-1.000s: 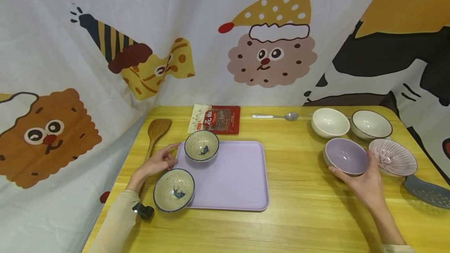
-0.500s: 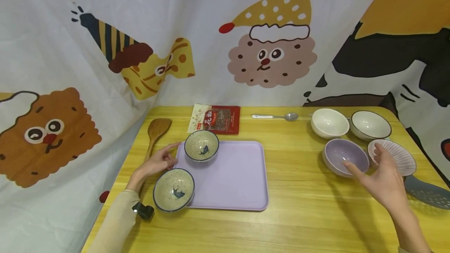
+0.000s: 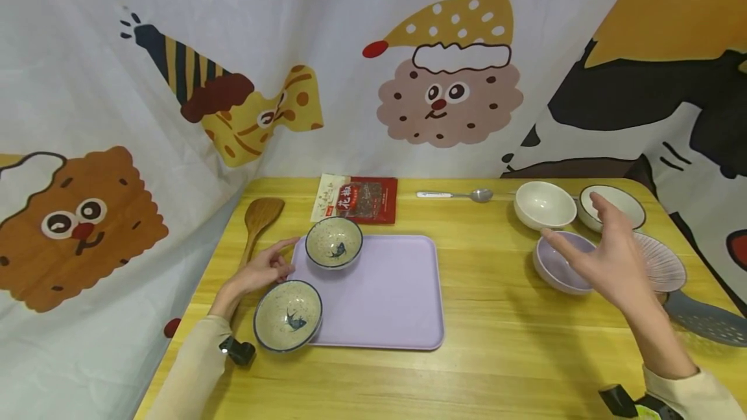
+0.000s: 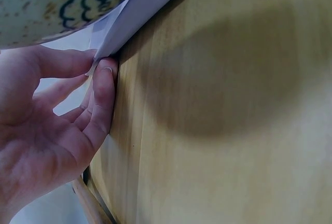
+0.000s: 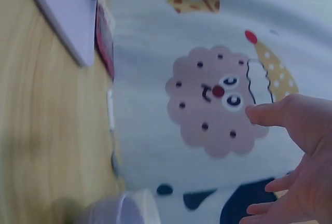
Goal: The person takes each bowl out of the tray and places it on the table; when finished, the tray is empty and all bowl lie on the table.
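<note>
Left hand point(image 3: 264, 270) flat on the table point(image 3: 496, 342), fingers relaxed and gripping nothing, fingertips point(image 4: 106, 76) touching the left edge of the lilac tray point(image 3: 385, 297). Two fish bowls at that edge: one point(image 3: 334, 242) on the tray's far left corner, the other point(image 3: 288, 315) overhanging its near left corner, just beside the wrist. Right hand point(image 3: 607, 258) raised above the purple bowl point(image 3: 557, 268), fingers spread and straight, released, holding nothing. Ribbed pink bowl point(image 3: 662, 266) just right of the purple bowl, partly hidden by the hand. White bowl point(image 3: 545, 205) and dark-rimmed bowl point(image 3: 618, 203) side by side behind. Slotted grey spatula point(image 3: 709, 319) at the right edge. Wooden spoon point(image 3: 259, 216) at far left, red packet point(image 3: 356, 198) behind the tray, metal spoon point(image 3: 455, 195) to its right. Cartoon-printed cloth point(image 3: 373, 63) as backdrop.
</note>
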`<state>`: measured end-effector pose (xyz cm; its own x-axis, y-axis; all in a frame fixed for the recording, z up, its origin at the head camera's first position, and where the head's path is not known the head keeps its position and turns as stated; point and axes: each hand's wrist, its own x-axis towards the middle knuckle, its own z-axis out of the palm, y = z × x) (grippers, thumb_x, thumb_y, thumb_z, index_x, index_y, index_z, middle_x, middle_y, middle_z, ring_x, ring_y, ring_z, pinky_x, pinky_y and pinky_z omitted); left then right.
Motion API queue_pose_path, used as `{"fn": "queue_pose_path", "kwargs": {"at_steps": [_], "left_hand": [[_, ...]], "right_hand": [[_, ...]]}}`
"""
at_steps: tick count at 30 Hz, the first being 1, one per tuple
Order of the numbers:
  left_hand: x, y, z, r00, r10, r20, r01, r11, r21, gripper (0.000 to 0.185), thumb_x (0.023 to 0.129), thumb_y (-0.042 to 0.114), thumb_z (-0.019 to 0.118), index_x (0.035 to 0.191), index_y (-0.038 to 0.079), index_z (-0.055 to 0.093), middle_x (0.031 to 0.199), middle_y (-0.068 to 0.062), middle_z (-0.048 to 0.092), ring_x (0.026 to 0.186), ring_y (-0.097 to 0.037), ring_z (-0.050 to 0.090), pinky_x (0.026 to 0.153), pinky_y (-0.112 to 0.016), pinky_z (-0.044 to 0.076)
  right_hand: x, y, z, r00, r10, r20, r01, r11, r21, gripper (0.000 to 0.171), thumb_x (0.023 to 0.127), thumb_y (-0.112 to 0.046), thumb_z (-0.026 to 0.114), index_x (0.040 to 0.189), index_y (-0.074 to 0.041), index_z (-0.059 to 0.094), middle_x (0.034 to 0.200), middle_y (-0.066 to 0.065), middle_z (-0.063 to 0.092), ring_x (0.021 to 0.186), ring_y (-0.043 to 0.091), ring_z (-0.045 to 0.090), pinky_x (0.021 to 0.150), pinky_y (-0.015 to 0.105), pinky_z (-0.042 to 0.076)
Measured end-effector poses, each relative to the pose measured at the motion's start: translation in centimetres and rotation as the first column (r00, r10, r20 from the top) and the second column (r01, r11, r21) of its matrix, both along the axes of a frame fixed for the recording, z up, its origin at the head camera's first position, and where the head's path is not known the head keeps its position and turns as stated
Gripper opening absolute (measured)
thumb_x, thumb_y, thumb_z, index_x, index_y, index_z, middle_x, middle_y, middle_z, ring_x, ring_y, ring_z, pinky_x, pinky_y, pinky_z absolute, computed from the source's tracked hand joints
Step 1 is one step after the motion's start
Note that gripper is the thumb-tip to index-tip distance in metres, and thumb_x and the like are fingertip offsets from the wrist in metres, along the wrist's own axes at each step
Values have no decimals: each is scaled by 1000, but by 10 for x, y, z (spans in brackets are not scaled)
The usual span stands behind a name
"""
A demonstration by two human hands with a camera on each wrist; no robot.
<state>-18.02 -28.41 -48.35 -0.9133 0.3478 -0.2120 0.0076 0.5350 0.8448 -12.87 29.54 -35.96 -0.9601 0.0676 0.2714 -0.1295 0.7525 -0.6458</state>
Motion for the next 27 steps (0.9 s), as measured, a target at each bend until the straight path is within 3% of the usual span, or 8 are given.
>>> {"fn": "queue_pose_path", "kwargs": {"at_steps": [8,16,22,27], "left_hand": [[-1,-1,-1,1000,-3,0,3,1000,-15,67,97,4,61,157,2,32,83,-16,61,71,-16,59,63,-27,53],[0,0,2,1000,-1,5,1,1000,7,69,96,2,62,157,1,31,84,-19,61,71,-18,58,63,-27,52],[1,2,4,1000,13,11,-14,1000,16,68,96,1,60,157,0,31,84,-20,62,71,-18,58,62,-27,53],[2,3,5,1000,11,11,-11,1000,13,67,96,1,60,157,0,31,85,-21,62,71,-18,58,62,-27,52]], "right_hand": [[-16,-41,20,996,91,-16,-91,996,-18,100,86,-29,80,160,-2,20,156,35,27,138,54,31,105,75,28],[-31,-85,28,985,170,-40,-171,985,-29,106,81,-32,85,161,-7,20,161,26,22,145,48,29,113,72,27],[-45,-118,26,963,266,-51,-268,962,-44,106,80,-32,86,160,-5,22,161,24,24,143,45,33,113,69,30],[-54,-151,9,923,385,-22,-385,920,-66,114,77,-37,89,162,-9,18,165,19,22,149,41,28,116,67,28]]}}
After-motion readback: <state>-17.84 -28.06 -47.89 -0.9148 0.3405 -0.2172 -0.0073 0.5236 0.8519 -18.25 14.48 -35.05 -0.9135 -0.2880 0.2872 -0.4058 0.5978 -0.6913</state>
